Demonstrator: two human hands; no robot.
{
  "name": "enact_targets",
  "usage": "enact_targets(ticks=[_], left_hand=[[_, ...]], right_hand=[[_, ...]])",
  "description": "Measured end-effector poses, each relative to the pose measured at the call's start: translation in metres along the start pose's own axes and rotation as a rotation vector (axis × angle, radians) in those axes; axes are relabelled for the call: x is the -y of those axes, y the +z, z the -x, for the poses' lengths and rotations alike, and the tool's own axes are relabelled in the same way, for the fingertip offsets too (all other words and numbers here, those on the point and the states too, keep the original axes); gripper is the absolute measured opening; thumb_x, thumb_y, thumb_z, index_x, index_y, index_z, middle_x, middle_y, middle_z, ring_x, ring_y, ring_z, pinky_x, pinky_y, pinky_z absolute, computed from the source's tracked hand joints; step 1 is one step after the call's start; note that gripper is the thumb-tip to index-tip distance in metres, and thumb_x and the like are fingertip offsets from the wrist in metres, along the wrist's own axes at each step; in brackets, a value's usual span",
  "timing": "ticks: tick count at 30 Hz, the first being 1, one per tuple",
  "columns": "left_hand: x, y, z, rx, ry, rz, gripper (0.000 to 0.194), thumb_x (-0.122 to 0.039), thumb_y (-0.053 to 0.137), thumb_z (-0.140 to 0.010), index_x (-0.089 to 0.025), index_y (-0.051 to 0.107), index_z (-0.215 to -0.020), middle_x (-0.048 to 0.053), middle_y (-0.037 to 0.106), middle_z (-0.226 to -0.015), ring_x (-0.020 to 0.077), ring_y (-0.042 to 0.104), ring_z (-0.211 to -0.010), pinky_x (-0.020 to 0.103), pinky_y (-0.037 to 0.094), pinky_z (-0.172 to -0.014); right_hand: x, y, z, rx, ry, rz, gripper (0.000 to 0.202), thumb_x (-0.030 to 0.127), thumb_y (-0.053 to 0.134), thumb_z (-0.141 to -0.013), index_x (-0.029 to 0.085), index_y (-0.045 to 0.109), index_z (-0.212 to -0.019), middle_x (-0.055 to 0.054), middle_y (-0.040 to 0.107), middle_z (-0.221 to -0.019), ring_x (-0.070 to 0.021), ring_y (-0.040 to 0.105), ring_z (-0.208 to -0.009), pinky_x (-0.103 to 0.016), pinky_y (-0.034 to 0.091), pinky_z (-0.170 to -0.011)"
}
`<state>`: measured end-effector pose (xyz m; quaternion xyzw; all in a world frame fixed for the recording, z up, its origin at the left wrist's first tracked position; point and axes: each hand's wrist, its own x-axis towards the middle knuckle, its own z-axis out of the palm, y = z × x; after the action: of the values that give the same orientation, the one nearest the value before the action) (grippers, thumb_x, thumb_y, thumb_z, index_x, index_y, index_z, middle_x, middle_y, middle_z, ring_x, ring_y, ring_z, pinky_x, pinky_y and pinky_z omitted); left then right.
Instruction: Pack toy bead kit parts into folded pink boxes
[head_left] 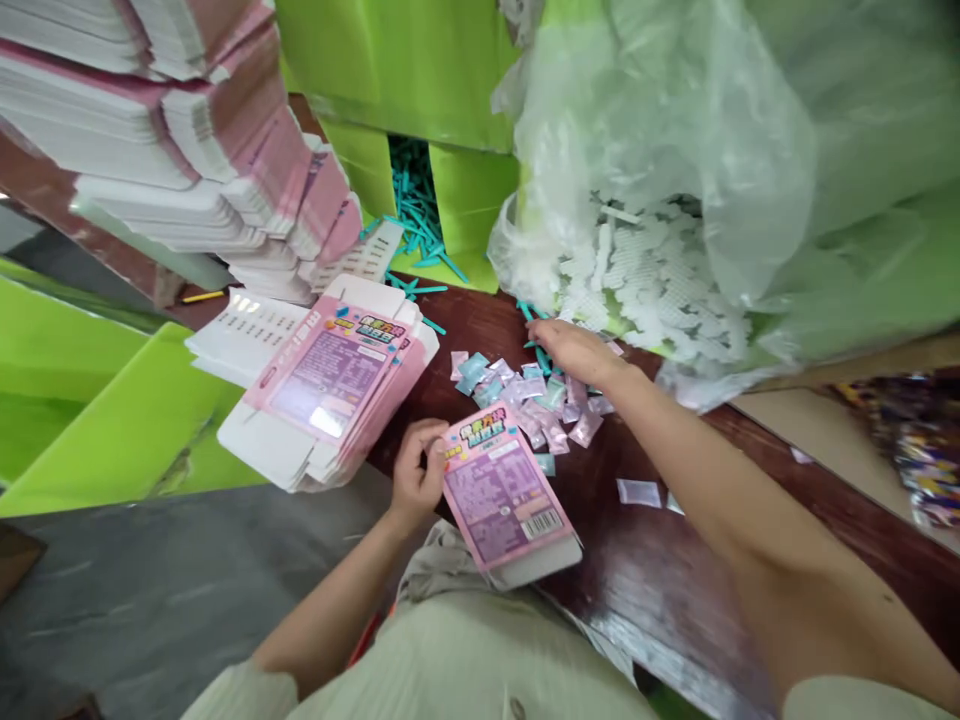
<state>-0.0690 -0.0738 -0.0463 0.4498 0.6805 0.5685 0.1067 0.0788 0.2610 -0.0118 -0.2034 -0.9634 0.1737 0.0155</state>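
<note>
Here, left hand (420, 468) pinches box (504, 490); sachets (551, 425) crowd right hand (574, 350) at sticks (542, 358), grip unclear.

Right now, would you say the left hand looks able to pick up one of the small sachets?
Probably not without letting go first: the left hand is gripping the edge of a pink box, which sits partly between it and the small sachets.
</note>
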Motion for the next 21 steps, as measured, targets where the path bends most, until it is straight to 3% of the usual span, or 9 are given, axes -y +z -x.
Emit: enact_targets(ticks=[5, 8, 9, 11, 13, 14, 17, 19, 21], left_hand=[[-0.009, 0.002, 0.012, -0.117, -0.223, -0.032, 0.033, -0.048, 0.055, -0.109, -0.018, 0.067, -0.119, 0.011, 0.071, -0.117, 0.0226, 0.069, -0.108, 0.038, 0.056, -0.098], [-0.025, -0.001, 0.032, -0.053, -0.276, -0.127, 0.037, -0.047, 0.053, -0.11, -0.019, 0.06, -0.132, 0.015, 0.068, -0.129, 0.025, 0.068, -0.117, 0.042, 0.056, -0.102], [-0.031, -0.003, 0.038, -0.002, -0.226, -0.195, 0.043, -0.047, 0.055, -0.108, -0.018, 0.056, -0.141, 0.019, 0.063, -0.14, 0.0286, 0.064, -0.13, 0.047, 0.053, -0.109], [-0.042, -0.007, 0.042, 0.13, -0.046, -0.367, 0.065, -0.048, 0.064, -0.104, -0.018, 0.043, -0.158, 0.026, 0.043, -0.164, 0.0379, 0.042, -0.157, 0.06, 0.038, -0.125], [-0.053, -0.009, 0.034, 0.351, 0.162, -0.499, 0.088, -0.054, 0.071, -0.098, -0.019, 0.03, -0.168, 0.026, 0.028, -0.175, 0.0432, 0.02, -0.167, 0.068, 0.023, -0.132], [-0.057, -0.007, 0.025, 0.484, 0.257, -0.532, 0.094, -0.058, 0.072, -0.097, -0.02, 0.028, -0.17, 0.026, 0.027, -0.176, 0.044, 0.017, -0.168, 0.069, 0.02, -0.133], [-0.066, 0.01, -0.012, 0.817, 0.449, -0.578, 0.103, -0.072, 0.073, -0.09, -0.02, 0.035, -0.17, 0.024, 0.029, -0.178, 0.0448, 0.019, -0.168, 0.068, 0.016, -0.135], [-0.067, 0.027, -0.033, 0.934, 0.489, -0.607, 0.116, -0.082, 0.075, -0.081, -0.018, 0.035, -0.17, 0.024, 0.031, -0.177, 0.0469, 0.021, -0.167, 0.07, 0.012, -0.134], [-0.065, 0.041, -0.047, 1.002, 0.497, -0.623, 0.126, -0.087, 0.077, -0.075, -0.017, 0.034, -0.17, 0.025, 0.042, -0.171, 0.0477, 0.025, -0.165, 0.071, 0.011, -0.133]], right_hand=[[0.009, -0.011, 0.048, -0.122, 0.162, 0.026, 0.029, 0.03, 0.047, -0.11, 0.017, 0.068, -0.125, -0.014, 0.073, -0.128, -0.0274, 0.067, -0.119, -0.039, 0.051, -0.106], [0.023, -0.011, 0.05, -0.167, 0.208, 0.036, 0.033, 0.035, 0.048, -0.11, 0.014, 0.068, -0.126, -0.018, 0.073, -0.125, -0.0298, 0.064, -0.121, -0.041, 0.048, -0.108], [0.029, -0.008, 0.047, -0.167, 0.218, 0.039, 0.033, 0.036, 0.05, -0.109, 0.014, 0.069, -0.126, -0.018, 0.072, -0.125, -0.0309, 0.063, -0.123, -0.042, 0.048, -0.109], [0.042, -0.001, 0.037, -0.147, 0.242, 0.05, 0.032, 0.035, 0.058, -0.105, 0.015, 0.072, -0.125, -0.019, 0.073, -0.126, -0.034, 0.061, -0.126, -0.046, 0.046, -0.11], [0.056, 0.006, 0.026, -0.118, 0.277, 0.063, 0.028, 0.029, 0.06, -0.102, 0.016, 0.074, -0.123, -0.02, 0.074, -0.126, -0.0368, 0.06, -0.127, -0.05, 0.045, -0.109], [0.063, 0.007, 0.021, -0.108, 0.292, 0.069, 0.028, 0.025, 0.058, -0.101, 0.016, 0.075, -0.122, -0.021, 0.074, -0.127, -0.037, 0.06, -0.127, -0.052, 0.045, -0.109], [0.076, 0.003, 0.018, -0.104, 0.306, 0.077, 0.031, 0.02, 0.05, -0.103, 0.017, 0.073, -0.124, -0.018, 0.074, -0.128, -0.0328, 0.062, -0.127, -0.05, 0.039, -0.116], [0.073, -0.011, 0.027, -0.128, 0.326, 0.084, 0.033, 0.022, 0.043, -0.107, 0.016, 0.07, -0.126, -0.017, 0.075, -0.124, -0.03, 0.064, -0.123, -0.046, 0.038, -0.116], [0.058, -0.031, 0.044, -0.174, 0.403, 0.1, 0.039, 0.021, 0.034, -0.108, 0.012, 0.065, -0.13, -0.021, 0.073, -0.122, -0.0319, 0.066, -0.117, -0.046, 0.043, -0.108]])
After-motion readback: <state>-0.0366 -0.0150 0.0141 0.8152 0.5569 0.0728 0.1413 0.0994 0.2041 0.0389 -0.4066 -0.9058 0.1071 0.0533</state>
